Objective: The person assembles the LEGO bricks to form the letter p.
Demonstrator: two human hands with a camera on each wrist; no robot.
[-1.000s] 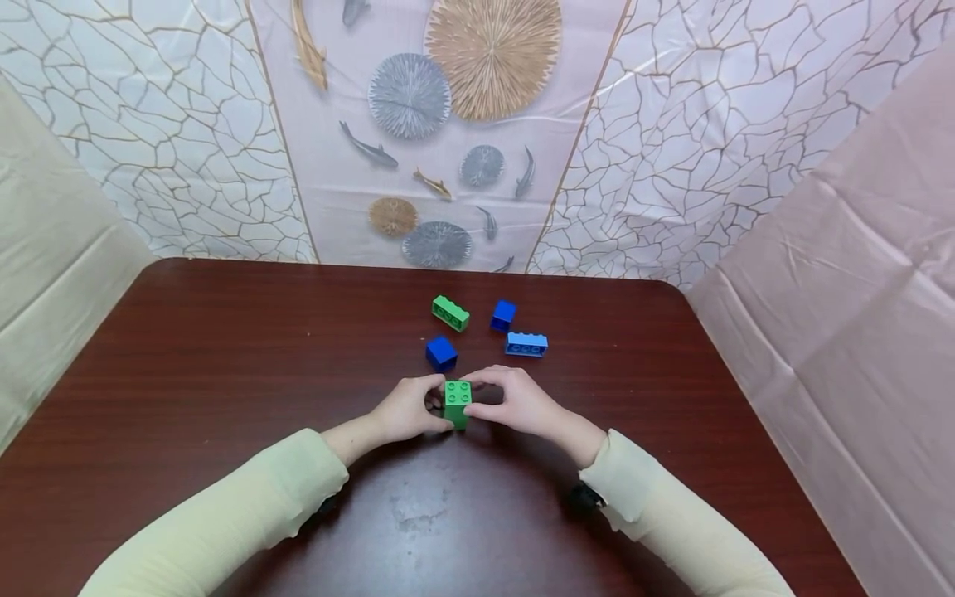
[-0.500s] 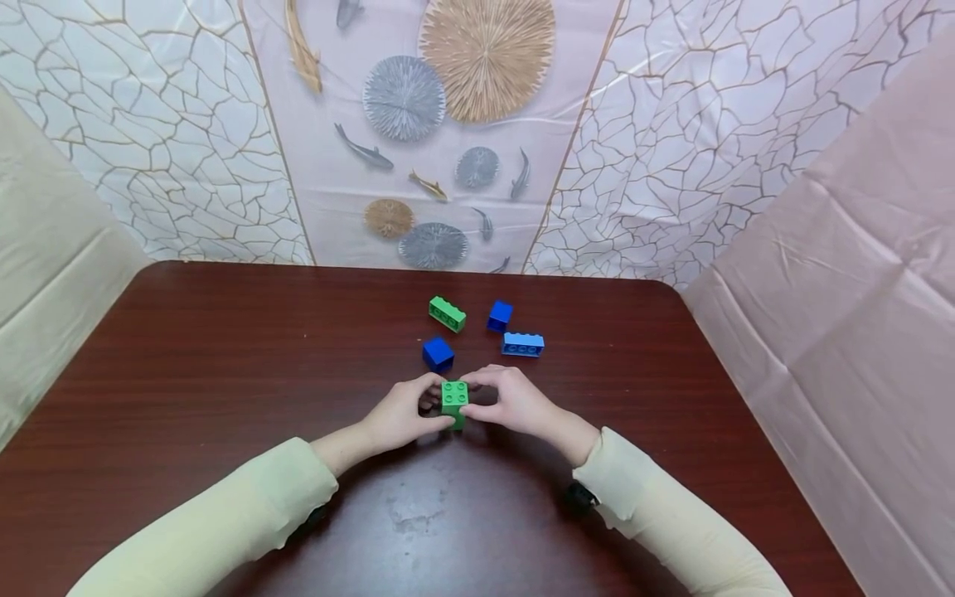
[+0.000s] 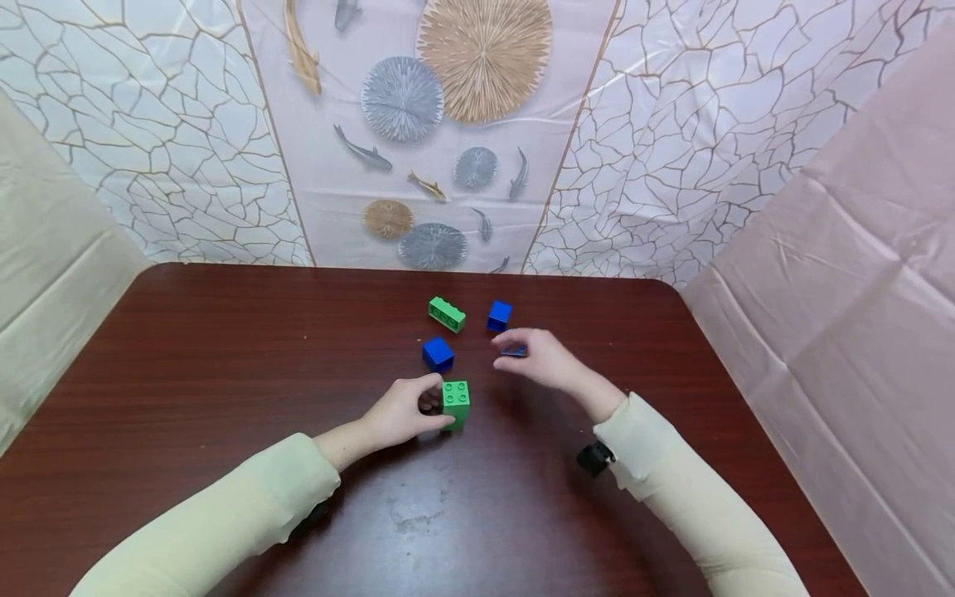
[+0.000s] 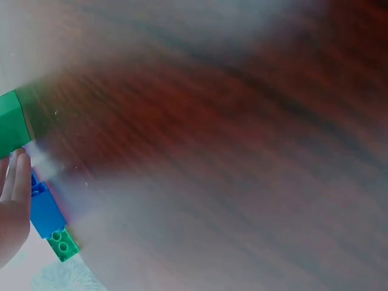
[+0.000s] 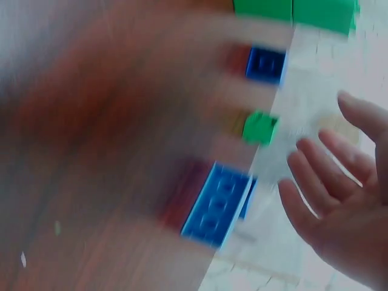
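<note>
From where I stand, the left hand (image 3: 403,410) pinches the green stack (image 3: 456,403) with its thumb on the near side and its fingers round the left and back. The stack, two bricks high, stands upright near the middle of the table (image 3: 224,348), well in from every edge I can see.

The right hand (image 3: 545,358) is spread, thumb and fingers apart, over the light blue brick (image 5: 212,206), which lies with its hollow underside showing. I see a gap between the fingers and that brick, and wood between this hand and the stack.

Just behind the stack sits one dark blue brick (image 3: 438,355), close to the left fingertips. The other dark blue brick (image 3: 500,316) crowds the right hand's far side. The long green brick (image 3: 447,315) lies nearest the back edge, with a strip of wood behind it. Broad wood stretches out to both side edges.
</note>
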